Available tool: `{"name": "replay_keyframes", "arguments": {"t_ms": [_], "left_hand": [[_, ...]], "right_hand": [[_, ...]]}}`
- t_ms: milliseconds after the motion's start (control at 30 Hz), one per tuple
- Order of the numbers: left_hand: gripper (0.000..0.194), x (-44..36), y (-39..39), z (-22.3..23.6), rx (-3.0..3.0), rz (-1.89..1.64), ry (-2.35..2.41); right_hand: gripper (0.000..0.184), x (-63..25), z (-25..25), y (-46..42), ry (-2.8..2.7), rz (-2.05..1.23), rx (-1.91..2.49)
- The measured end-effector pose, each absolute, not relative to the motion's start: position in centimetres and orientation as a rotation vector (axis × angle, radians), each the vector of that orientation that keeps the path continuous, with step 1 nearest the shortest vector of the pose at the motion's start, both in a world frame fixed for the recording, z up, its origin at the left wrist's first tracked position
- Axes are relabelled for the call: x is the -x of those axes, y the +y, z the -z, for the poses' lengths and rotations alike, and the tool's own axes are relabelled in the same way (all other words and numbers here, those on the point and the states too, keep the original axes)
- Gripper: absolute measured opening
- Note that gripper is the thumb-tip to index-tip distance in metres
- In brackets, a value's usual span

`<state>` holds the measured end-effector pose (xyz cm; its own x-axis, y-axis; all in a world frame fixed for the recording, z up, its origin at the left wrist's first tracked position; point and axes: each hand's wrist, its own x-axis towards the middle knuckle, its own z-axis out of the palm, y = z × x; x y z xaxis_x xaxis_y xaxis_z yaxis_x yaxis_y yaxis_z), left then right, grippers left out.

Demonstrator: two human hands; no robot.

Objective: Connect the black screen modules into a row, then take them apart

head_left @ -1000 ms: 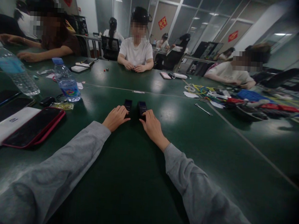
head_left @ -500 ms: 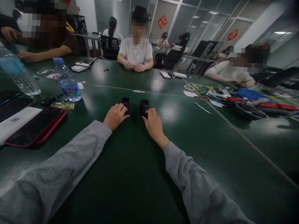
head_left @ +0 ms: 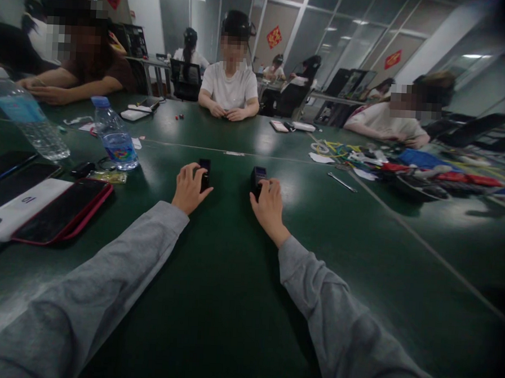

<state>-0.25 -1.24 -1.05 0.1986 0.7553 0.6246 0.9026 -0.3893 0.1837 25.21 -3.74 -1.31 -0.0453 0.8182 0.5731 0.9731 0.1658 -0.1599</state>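
Note:
My left hand (head_left: 187, 188) is around the near and left side of a small black box-shaped device (head_left: 204, 175) with its fingers bent and somewhat spread. Its thumb sticks out to the right in front of the device. A similar black device with a dark screen on top (head_left: 259, 172) is in my right hand (head_left: 269, 204), between thumb and fingers. Both devices are at the table surface, a hand's width or so apart. My fingers partly cover each one, so their exact kind does not show.
On the left of the green table (head_left: 204, 299) are two water bottles (head_left: 121, 148) and several phones (head_left: 63, 210). A wrench (head_left: 341, 182) and a heap of cables and tools (head_left: 406, 169) lie to the right. Across the table sits a person in white (head_left: 230, 89); others sit at both sides.
The two devices have moved apart, the left one to the left and the right one to the right, along with my hands. The fingers of my left hand are more spread.

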Motion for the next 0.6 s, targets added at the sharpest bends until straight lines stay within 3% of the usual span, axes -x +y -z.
{"name": "replay_keyframes", "arguments": {"t_ms": [167, 400, 600], "left_hand": [[0.082, 0.6, -0.1, 2.1, 2.377, 0.991, -1.584], [0.068, 0.8, 0.2, 2.5, 2.507, 0.864, -1.677], [0.068, 0.3, -0.5, 1.9, 2.540, 0.751, -1.630]], "right_hand": [[0.059, -25.5, 1.9, -2.9, -1.881, 0.302, 1.627], [0.052, -25.9, 2.8, -2.0, -1.888, 0.087, 1.660], [0.053, -25.3, 1.9, -2.9, -1.947, 0.041, 1.646]]}}
